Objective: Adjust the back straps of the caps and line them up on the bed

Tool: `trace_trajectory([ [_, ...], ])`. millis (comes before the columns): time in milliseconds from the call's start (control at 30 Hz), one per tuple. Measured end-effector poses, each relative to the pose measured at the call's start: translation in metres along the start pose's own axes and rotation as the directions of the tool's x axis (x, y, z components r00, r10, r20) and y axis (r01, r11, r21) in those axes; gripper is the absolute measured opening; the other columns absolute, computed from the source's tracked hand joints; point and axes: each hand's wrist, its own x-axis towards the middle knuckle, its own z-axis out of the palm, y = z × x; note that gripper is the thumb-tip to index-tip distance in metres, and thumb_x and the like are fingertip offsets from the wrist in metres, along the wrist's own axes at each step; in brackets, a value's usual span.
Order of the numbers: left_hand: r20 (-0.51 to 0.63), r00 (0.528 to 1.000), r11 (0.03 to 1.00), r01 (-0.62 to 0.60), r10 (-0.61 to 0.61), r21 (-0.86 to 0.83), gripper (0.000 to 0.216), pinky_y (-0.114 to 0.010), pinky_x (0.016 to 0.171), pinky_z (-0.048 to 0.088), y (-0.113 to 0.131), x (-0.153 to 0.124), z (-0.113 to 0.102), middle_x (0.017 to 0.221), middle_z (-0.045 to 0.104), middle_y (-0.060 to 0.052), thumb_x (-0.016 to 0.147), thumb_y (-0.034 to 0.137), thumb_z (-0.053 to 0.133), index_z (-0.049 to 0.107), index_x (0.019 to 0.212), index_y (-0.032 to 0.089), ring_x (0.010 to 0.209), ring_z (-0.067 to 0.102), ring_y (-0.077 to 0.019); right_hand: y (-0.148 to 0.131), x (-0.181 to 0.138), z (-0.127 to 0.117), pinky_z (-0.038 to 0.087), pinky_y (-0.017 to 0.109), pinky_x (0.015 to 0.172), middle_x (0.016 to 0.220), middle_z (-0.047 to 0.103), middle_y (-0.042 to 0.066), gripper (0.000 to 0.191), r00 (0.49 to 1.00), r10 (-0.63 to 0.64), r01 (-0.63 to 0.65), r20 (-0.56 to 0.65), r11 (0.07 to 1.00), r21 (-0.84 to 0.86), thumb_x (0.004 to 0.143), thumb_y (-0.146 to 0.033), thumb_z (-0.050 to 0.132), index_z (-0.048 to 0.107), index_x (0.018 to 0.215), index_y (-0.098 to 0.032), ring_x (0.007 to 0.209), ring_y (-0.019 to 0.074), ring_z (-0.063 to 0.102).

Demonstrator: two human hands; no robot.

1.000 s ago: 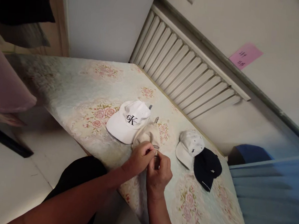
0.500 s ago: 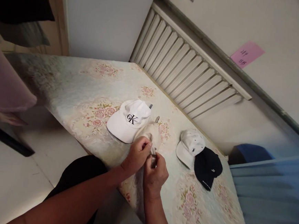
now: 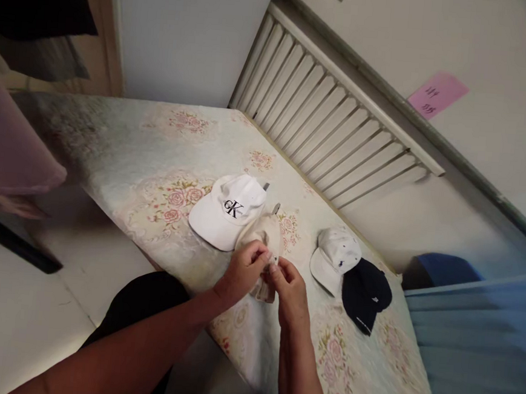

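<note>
A beige baseball cap (image 3: 267,226) lies on the flowered cover, partly hidden by my hands. My left hand (image 3: 243,271) is closed, its thumb and fingers pinching the cap's edge. Close beside it, my right hand (image 3: 291,289) pinches the cap near its back strap, with thumb and forefinger almost meeting the left fingertips. Below the fingers a loop of the strap (image 3: 264,291) hangs down. Touching the beige cap on the left is a white cap (image 3: 230,209) with black "CK" letters on its front.
To the right, an off-white cap (image 3: 337,254) and a black cap (image 3: 367,295) overlap on the flowered cover (image 3: 287,351). A white radiator (image 3: 325,105) runs along the wall behind, under a pink note (image 3: 438,95). A blue curtain (image 3: 474,341) hangs at right.
My right hand has shifted right and slightly up from the strap, its fingers now by the cap's edge. The strap loop shows below. My left hand has barely moved.
</note>
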Motion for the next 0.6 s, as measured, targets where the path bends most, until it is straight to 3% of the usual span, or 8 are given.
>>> trace_trajectory([
  [67, 0.028, 0.999, 0.999, 0.024, -0.023, -0.041, 0.018, -0.021, 0.048, 0.035, 0.0, 0.0, 0.0, 0.057, 0.047, 0.006, 0.082, 0.034, 0.05, 0.05, 0.072, 0.019, 0.049, 0.045, -0.009, -0.003, 0.005, 0.003, 0.046, 0.024, 0.059, 0.066, 0.067, 0.0, 0.037, 0.996, 0.057, -0.06, 0.062, 0.997, 0.043, 0.066, -0.044, 0.073, 0.065, 0.087, -0.015, 0.06, 0.0133, 0.059],
  [133, 0.031, 0.999, 0.997, 0.029, -0.027, -0.071, 0.019, -0.02, 0.047, 0.035, 0.001, -0.001, 0.0, 0.056, 0.046, 0.007, 0.082, 0.036, 0.049, 0.049, 0.072, 0.019, 0.048, 0.045, -0.0088, -0.005, 0.007, 0.006, 0.04, 0.02, 0.05, 0.055, 0.062, -0.002, 0.031, 0.993, 0.111, -0.115, 0.044, 0.988, 0.103, 0.065, -0.042, 0.074, 0.062, 0.076, -0.016, 0.05, 0.0101, 0.053],
  [267, -0.024, 1.0, 1.0, -0.018, 0.017, -0.02, 0.022, -0.021, 0.049, 0.034, 0.001, -0.002, -0.003, 0.054, 0.043, 0.007, 0.085, 0.037, 0.048, 0.05, 0.073, 0.018, 0.05, 0.042, -0.0088, -0.009, 0.007, 0.007, 0.035, 0.018, 0.042, 0.049, 0.057, -0.005, 0.026, 0.977, 0.21, -0.207, 0.028, 0.921, 0.33, 0.062, -0.034, 0.075, 0.055, 0.067, -0.019, 0.042, 0.0088, 0.049],
  [433, -0.043, 0.999, 1.0, -0.021, 0.021, -0.013, 0.025, -0.021, 0.052, 0.035, 0.002, -0.004, -0.006, 0.056, 0.045, 0.006, 0.087, 0.038, 0.046, 0.051, 0.074, 0.018, 0.052, 0.042, -0.0088, -0.024, 0.005, 0.001, 0.041, 0.019, 0.043, 0.057, 0.058, -0.005, 0.027, 0.977, 0.211, -0.179, -0.004, 0.84, 0.512, 0.057, -0.026, 0.079, 0.054, 0.063, -0.017, 0.044, 0.0072, 0.05],
  [600, -0.092, 0.994, 0.998, -0.057, 0.058, 0.014, 0.027, -0.021, 0.054, 0.036, -0.003, -0.008, -0.007, 0.066, 0.053, 0.003, 0.089, 0.038, 0.043, 0.053, 0.074, 0.018, 0.056, 0.045, -0.0091, -0.054, -0.003, -0.016, 0.044, 0.018, 0.047, 0.072, 0.064, -0.004, 0.026, 0.978, 0.187, -0.072, -0.094, 0.724, 0.686, 0.055, -0.015, 0.079, 0.06, 0.074, -0.016, 0.053, 0.0064, 0.054],
])
